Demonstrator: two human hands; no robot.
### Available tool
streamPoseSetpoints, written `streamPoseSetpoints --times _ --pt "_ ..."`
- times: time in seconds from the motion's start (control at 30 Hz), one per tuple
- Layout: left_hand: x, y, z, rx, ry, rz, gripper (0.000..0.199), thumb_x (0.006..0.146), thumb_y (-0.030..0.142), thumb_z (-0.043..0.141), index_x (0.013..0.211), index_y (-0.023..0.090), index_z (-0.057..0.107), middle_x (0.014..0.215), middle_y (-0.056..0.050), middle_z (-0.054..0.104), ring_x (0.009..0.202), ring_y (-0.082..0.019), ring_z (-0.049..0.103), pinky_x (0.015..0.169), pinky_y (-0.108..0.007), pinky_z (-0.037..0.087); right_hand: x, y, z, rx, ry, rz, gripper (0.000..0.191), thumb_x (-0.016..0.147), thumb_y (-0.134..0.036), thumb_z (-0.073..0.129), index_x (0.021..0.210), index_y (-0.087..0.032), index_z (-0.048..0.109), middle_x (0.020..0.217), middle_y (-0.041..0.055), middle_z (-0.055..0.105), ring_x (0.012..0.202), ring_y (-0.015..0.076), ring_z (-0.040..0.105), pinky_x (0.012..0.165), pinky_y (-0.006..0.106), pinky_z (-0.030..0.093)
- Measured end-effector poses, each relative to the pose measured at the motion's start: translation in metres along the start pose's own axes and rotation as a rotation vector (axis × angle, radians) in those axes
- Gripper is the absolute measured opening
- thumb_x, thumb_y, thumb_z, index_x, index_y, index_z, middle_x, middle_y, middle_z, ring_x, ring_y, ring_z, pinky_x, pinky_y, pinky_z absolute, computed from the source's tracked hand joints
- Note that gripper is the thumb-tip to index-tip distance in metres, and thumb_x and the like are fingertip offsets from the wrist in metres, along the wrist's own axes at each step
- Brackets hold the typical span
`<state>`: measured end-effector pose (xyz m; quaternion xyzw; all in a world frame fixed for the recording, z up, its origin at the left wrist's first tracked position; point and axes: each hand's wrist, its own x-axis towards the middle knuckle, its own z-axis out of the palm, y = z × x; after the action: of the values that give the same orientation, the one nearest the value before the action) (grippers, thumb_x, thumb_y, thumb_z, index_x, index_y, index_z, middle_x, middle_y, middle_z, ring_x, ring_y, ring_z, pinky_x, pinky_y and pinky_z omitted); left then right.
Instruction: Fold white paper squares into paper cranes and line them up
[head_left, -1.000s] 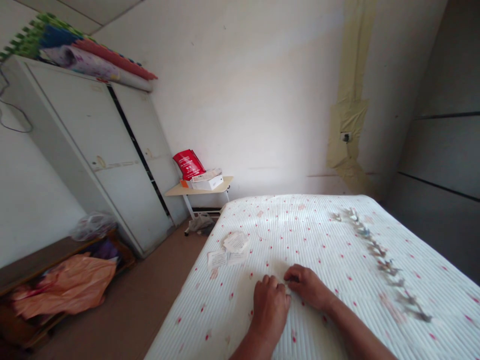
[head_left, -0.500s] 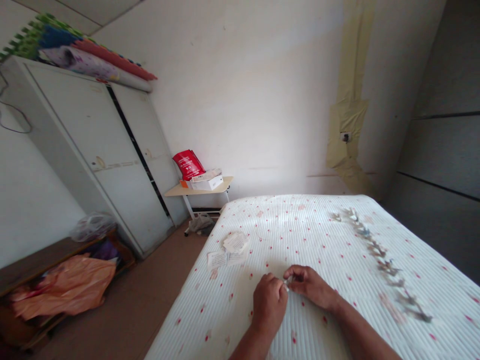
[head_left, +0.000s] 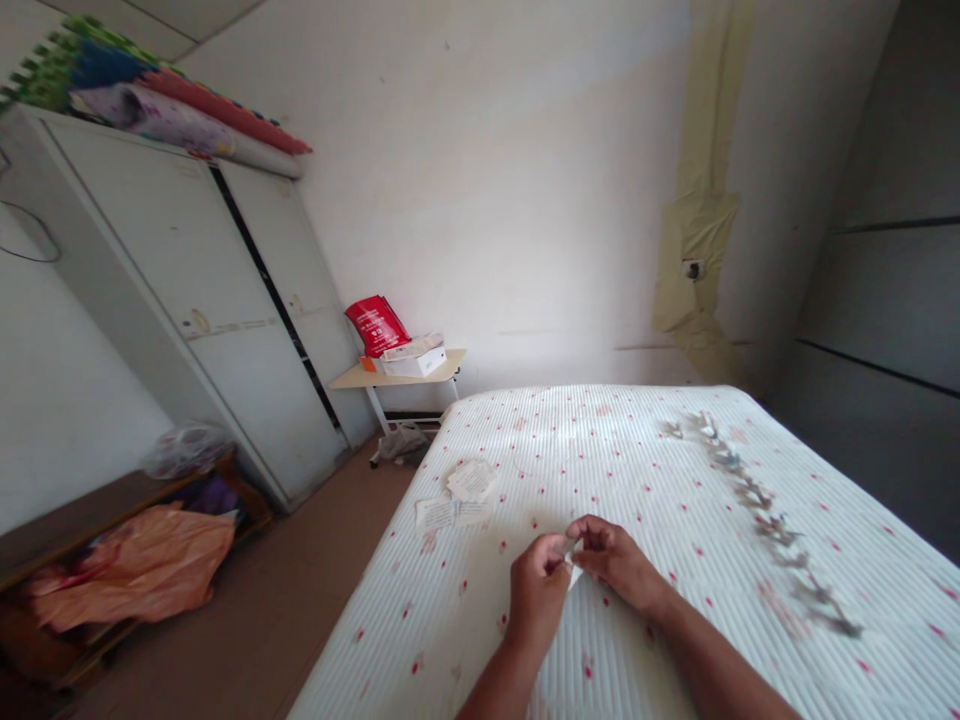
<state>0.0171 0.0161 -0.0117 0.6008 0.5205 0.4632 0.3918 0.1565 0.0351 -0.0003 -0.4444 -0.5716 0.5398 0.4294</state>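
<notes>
Close together over the near part of the bed, my left hand [head_left: 541,578] and my right hand [head_left: 613,562] both pinch a small folded piece of paper [head_left: 575,575]. The fingers hide most of it; a pale corner pokes out below them. Beyond my left hand, several printed paper pieces [head_left: 472,482] lie flat on the bed. On the right, a slanting row of small folded paper figures [head_left: 752,492] runs along the bedspread, too small to make out in detail.
The bed [head_left: 592,430] has a white ribbed cover with red dots. Behind it on the left stands a small table [head_left: 352,378] with a red bag [head_left: 377,325] and a white box [head_left: 420,362]. A grey cabinet [head_left: 150,260] and a low bench with an orange plastic bag [head_left: 135,565] line the left side.
Both hands have risen slightly and turned, with the fingers shifting on the folded paper. More of its pale corner shows below the fingertips now. The papers and figures on the bed stay put.
</notes>
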Motion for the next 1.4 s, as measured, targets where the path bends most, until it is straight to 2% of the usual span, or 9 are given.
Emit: streamPoseSetpoints --times 0.13,0.27,0.37,0.53,0.63,0.77,0.9,1.13,1.4 --pt "0.003 -0.004 0.0 -0.096 -0.004 -0.073 0.029 0.064 0.014 0.049 0.091 0.013 0.061 0.06 0.002 0.055 0.053 -0.01 0.048 0.051 -0.019 0.036 -0.001 -0.001 0.002 -0.002 0.016 -0.013 0.022 0.064 -0.028 0.059 0.083 -0.019 0.053 0.05 -0.0096 0.039 0.041 0.0059 0.034 0.041 0.02 0.024" --pt "0.003 0.001 -0.001 -0.116 0.031 -0.099 0.017 0.063 0.017 0.05 0.078 0.014 0.059 0.054 0.004 0.051 0.049 -0.008 0.045 0.048 -0.018 0.033 0.001 0.003 0.002 0.026 0.024 -0.026 0.023 0.066 -0.031 0.058 0.085 -0.019 0.051 0.05 -0.0093 0.041 0.04 0.0058 0.034 0.04 0.019 0.024" --pt "0.003 0.006 -0.002 -0.16 0.008 -0.112 0.01 0.061 0.019 0.051 0.07 0.016 0.055 0.052 0.005 0.049 0.047 -0.008 0.043 0.046 -0.018 0.032 0.003 0.005 0.003 0.037 0.032 -0.029 0.024 0.066 -0.033 0.06 0.084 -0.02 0.051 0.05 -0.0096 0.04 0.04 0.0057 0.034 0.04 0.019 0.025" --pt "0.004 0.007 -0.004 -0.287 -0.03 -0.143 0.01 0.058 0.02 0.054 0.066 0.017 0.048 0.05 0.006 0.048 0.044 -0.007 0.042 0.044 -0.017 0.031 0.002 0.004 0.007 0.056 0.038 -0.025 0.027 0.067 -0.038 0.06 0.084 -0.019 0.051 0.053 -0.0086 0.043 0.041 0.0063 0.037 0.04 0.019 0.028" --pt "0.005 0.007 -0.006 -0.323 -0.012 -0.162 0.011 0.059 0.022 0.054 0.068 0.017 0.05 0.051 0.005 0.05 0.044 -0.007 0.042 0.043 -0.017 0.031 0.001 0.001 0.004 0.041 0.076 -0.063 0.027 0.07 -0.04 0.058 0.084 -0.019 0.051 0.058 -0.006 0.048 0.044 0.0068 0.039 0.043 0.02 0.031" --pt "0.004 0.009 -0.009 -0.311 0.046 -0.224 0.021 0.062 0.025 0.055 0.08 0.015 0.058 0.051 0.005 0.052 0.043 -0.007 0.043 0.044 -0.017 0.03 -0.002 0.0 0.001 -0.048 0.039 -0.117 0.018 0.072 -0.035 0.056 0.079 -0.018 0.055 0.058 -0.0046 0.049 0.048 0.0078 0.041 0.046 0.021 0.031" --pt "0.003 0.009 -0.009 -0.294 0.082 -0.222 0.021 0.063 0.025 0.055 0.081 0.014 0.059 0.055 0.002 0.056 0.045 -0.007 0.045 0.044 -0.017 0.031 -0.004 0.003 0.004 -0.174 0.019 -0.158 0.014 0.073 -0.031 0.055 0.08 -0.019 0.056 0.061 -0.0035 0.05 0.053 0.0095 0.043 0.05 0.022 0.034" --pt "0.003 0.009 -0.008 -0.295 0.075 -0.212 0.021 0.063 0.025 0.056 0.08 0.013 0.06 0.067 -0.001 0.062 0.05 -0.009 0.051 0.045 -0.018 0.035 -0.007 0.0 0.01 -0.447 0.056 -0.232 0.016 0.07 -0.021 0.056 0.086 -0.018 0.056 0.071 -0.0007 0.054 0.063 0.0123 0.049 0.058 0.023 0.039" --pt "0.003 0.008 -0.006 -0.279 0.065 -0.178 0.021 0.064 0.02 0.053 0.082 0.013 0.061 0.073 -0.003 0.065 0.056 -0.011 0.055 0.051 -0.02 0.041 -0.007 -0.002 0.012 -0.512 0.084 -0.241 0.013 0.072 -0.02 0.051 0.084 -0.018 0.056 0.069 -0.0008 0.053 0.061 0.0122 0.049 0.057 0.023 0.039"
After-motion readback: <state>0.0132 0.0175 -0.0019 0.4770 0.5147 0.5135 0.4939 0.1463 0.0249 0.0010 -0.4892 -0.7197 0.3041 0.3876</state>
